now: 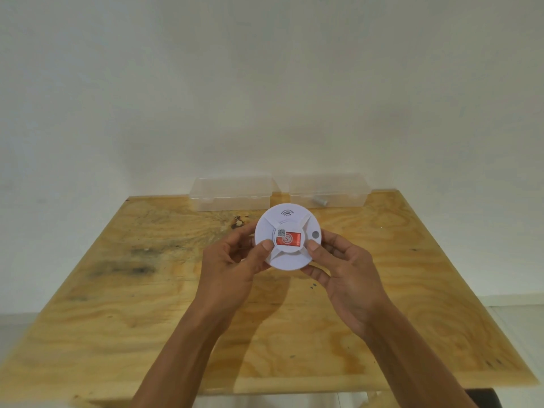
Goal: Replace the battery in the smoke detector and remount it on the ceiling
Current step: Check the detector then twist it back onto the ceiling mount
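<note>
I saw both hands up over the worktop, sharing one smoke detector between them. It was a white disc, held clear of the wood, face tilted toward the camera. Front showed a red sticker with a small QR patch at its upper left, a wifi-style arc mark near the top edge, and a grey round button on the right side. Four raised ribs ran out from the centre to the rim.

Left hand gripped the left edge: thumb pressed on the front face by the sticker, fingers curled behind. Right hand did the same on the right edge, thumb on the face just below the button, fingers wrapped round the back. So both grips were clamped on the detector, neither slack.

Back of the worktop, against the wall: two clear plastic boxes side by side, lids down. Left box looked transparent all through; I couldn't tell any contents. Right box had a small grey cylinder lying at its front, could've been a battery, too blurred for me to confirm.

Worktop was plywood with dark stains on the left half. Plain pale wall behind.
</note>
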{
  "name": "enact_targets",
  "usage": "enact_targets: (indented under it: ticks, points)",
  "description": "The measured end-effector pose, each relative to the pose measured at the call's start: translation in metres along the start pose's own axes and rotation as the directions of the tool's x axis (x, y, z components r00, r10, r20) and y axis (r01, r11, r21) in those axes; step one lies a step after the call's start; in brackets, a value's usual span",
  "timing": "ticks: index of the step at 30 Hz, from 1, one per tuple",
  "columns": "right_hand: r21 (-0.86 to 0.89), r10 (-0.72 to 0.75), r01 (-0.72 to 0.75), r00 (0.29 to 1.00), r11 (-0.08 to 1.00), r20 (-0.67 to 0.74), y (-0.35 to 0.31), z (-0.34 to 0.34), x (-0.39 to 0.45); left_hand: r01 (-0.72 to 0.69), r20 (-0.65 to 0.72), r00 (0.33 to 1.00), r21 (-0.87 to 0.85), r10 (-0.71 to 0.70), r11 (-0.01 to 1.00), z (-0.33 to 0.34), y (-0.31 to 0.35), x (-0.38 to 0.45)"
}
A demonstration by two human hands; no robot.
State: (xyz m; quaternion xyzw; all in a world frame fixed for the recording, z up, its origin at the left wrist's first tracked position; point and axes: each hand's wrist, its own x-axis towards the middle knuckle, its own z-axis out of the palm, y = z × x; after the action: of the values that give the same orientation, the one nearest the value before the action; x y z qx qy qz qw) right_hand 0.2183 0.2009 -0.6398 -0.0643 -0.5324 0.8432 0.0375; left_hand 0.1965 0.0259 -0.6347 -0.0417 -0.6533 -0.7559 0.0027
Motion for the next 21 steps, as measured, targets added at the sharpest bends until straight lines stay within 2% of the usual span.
enact_targets:
  ticks: [21]
  points:
    - [0.007, 0.005, -0.005, 1.000, 1.000, -0.028, -0.010, -0.003, 0.000, -0.011, 0.032, 0.999, 0.009, 0.010, 1.000, 0.007, 0.007, 0.005]
